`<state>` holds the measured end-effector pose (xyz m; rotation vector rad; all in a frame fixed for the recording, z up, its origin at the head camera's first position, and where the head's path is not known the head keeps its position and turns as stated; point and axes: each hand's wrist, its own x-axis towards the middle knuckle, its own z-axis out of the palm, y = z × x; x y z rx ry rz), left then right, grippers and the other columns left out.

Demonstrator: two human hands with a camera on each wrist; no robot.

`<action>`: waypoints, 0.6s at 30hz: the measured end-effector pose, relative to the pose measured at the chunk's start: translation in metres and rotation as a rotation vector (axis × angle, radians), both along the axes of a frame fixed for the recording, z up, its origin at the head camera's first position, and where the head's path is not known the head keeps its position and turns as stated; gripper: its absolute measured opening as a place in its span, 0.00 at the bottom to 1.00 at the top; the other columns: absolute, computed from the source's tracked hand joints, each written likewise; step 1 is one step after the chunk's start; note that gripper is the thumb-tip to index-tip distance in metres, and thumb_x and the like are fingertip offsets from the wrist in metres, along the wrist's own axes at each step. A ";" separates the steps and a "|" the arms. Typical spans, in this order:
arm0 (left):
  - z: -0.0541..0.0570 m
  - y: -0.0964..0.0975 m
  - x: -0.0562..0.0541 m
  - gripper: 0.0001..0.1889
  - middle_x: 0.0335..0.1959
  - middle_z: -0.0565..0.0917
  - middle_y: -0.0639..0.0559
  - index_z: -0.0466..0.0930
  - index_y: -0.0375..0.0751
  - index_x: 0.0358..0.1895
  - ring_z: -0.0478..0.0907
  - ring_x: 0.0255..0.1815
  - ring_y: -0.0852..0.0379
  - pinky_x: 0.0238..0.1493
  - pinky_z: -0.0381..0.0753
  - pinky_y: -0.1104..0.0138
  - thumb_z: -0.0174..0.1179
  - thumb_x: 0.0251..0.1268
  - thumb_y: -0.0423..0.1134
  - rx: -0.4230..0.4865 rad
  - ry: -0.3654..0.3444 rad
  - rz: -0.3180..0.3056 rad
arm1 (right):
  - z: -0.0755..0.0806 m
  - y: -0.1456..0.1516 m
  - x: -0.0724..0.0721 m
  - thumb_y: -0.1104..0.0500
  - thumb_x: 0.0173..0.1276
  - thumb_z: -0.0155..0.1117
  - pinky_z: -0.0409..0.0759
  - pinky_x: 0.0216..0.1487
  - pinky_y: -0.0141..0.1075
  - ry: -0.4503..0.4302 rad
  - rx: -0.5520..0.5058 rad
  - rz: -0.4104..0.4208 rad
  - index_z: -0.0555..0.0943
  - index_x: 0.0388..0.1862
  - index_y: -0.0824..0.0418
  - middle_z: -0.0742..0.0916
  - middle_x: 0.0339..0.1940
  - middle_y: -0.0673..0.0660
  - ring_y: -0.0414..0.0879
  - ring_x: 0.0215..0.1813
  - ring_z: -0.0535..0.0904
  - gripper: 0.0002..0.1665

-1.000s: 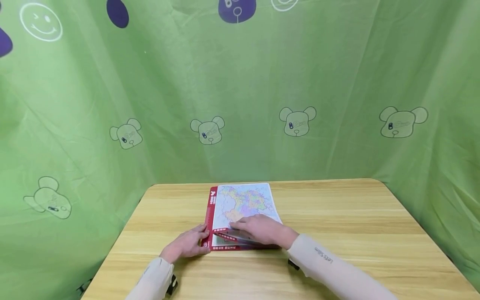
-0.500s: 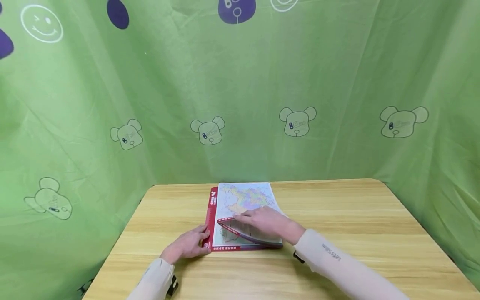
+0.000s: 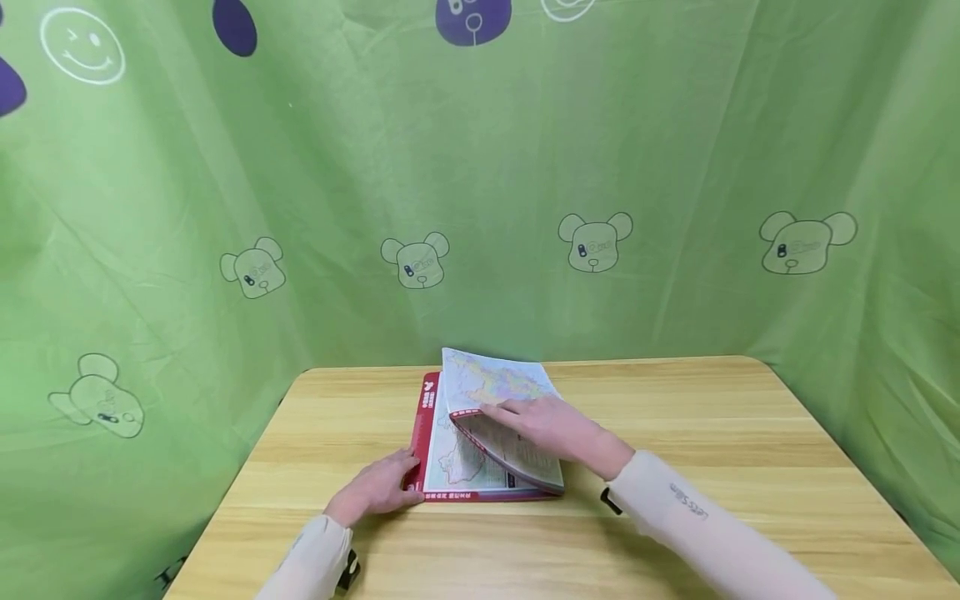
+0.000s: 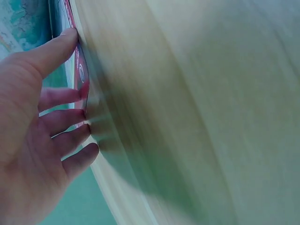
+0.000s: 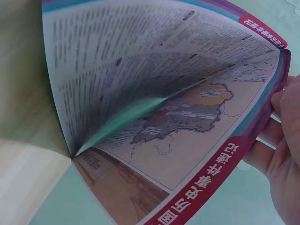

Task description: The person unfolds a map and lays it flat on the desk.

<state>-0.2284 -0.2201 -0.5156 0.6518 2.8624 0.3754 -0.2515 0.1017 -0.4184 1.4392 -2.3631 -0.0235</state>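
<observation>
Map sheets (image 3: 498, 379) with red title strips lie stacked on the wooden table, and their left side is raised and bowed. My right hand (image 3: 551, 427) pinches the edge of the lifted sheets. In the right wrist view, a page of printed text (image 5: 108, 51) and a coloured map page (image 5: 187, 110) spread apart, with fingers (image 5: 260, 152) at their edge. Underneath, the bottom map sheet (image 3: 457, 458) stays flat. My left hand (image 3: 380, 483) rests at its lower left corner, fingers fairly straight and touching the red border (image 4: 80, 70).
The wooden table (image 3: 675, 433) extends on both sides of the sheets. A green curtain (image 3: 495, 167) printed with bear heads hangs behind and beside it. Dark wrist straps (image 3: 348, 571) show under the sleeves.
My right hand has moved up and slightly right, raising the upper sheets higher and uncovering more of the bottom map sheet. My left hand has stayed at the corner.
</observation>
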 end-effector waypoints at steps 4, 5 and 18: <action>0.002 0.000 0.001 0.37 0.70 0.60 0.37 0.65 0.39 0.69 0.57 0.70 0.39 0.66 0.60 0.46 0.61 0.60 0.55 -0.024 -0.007 -0.016 | 0.008 0.013 0.004 0.74 0.60 0.59 0.82 0.44 0.41 0.006 -0.019 -0.002 0.67 0.69 0.57 0.81 0.55 0.56 0.49 0.47 0.82 0.37; 0.002 0.000 0.001 0.36 0.71 0.60 0.37 0.65 0.41 0.69 0.57 0.70 0.39 0.66 0.60 0.46 0.61 0.60 0.55 -0.029 -0.013 -0.017 | 0.010 0.017 0.006 0.75 0.60 0.59 0.82 0.45 0.42 0.006 -0.027 0.001 0.67 0.69 0.57 0.81 0.56 0.56 0.49 0.48 0.82 0.38; 0.000 -0.002 0.001 0.36 0.72 0.59 0.39 0.67 0.45 0.68 0.56 0.71 0.41 0.66 0.60 0.46 0.60 0.59 0.58 -0.017 -0.024 0.008 | 0.015 0.064 0.009 0.79 0.54 0.54 0.82 0.35 0.42 0.053 -0.148 -0.003 0.66 0.70 0.58 0.80 0.56 0.57 0.51 0.48 0.81 0.43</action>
